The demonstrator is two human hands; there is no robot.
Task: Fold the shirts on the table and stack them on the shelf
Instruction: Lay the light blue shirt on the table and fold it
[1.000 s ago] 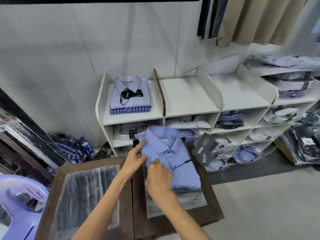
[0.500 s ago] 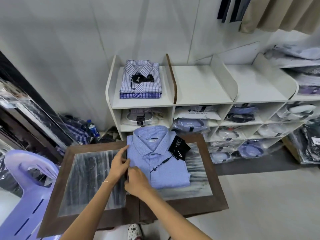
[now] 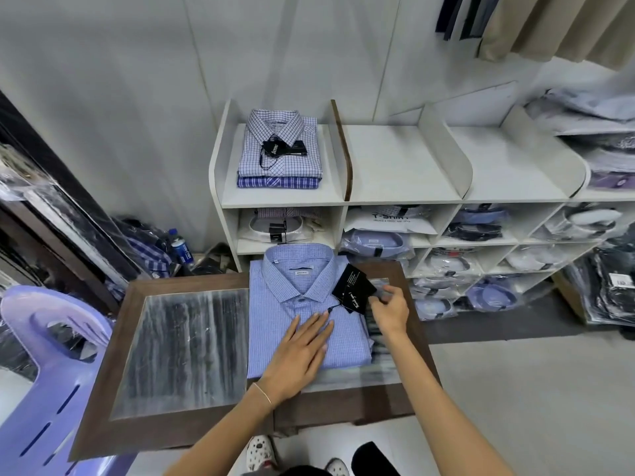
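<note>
Shoes [image 3: 261,453] with a white pattern show at the bottom edge, under the two bare forearms that reach forward over the worktop [image 3: 103,400], a dark wooden frame with a grey streaked panel inside. The left hand [image 3: 302,352] lies flat on the lower front of the folded blue shirt [image 3: 292,290]; its fingers [image 3: 321,326] are straight and close together, pressing the cloth and holding nothing. A thin bracelet [image 3: 263,395] is on that wrist. The right hand [image 3: 388,310] is at the right edge of the shirt, with its fingers curled toward the black tag [image 3: 354,290]. The fingertips are blurred, so I cannot tell if they pinch the tag or only touch it. The tag is joined by a dark string to the shirt front, just below the collar. The shirt lies on the right half of the worktop, collar pointing away from the person and reaching over the far edge. A purple plastic chair [image 3: 44,372] stands left of the worktop. Behind the worktop is the white shelf [image 3: 285,201]. In its top left compartment two folded checked shirts [image 3: 280,156] are stacked, with a black tag on the upper one. The next top compartments hold nothing. Lower compartments contain shirts packed in clear bags [image 3: 376,243]. A blue bottle [image 3: 182,250] stands on the floor left of the shelf.
</note>
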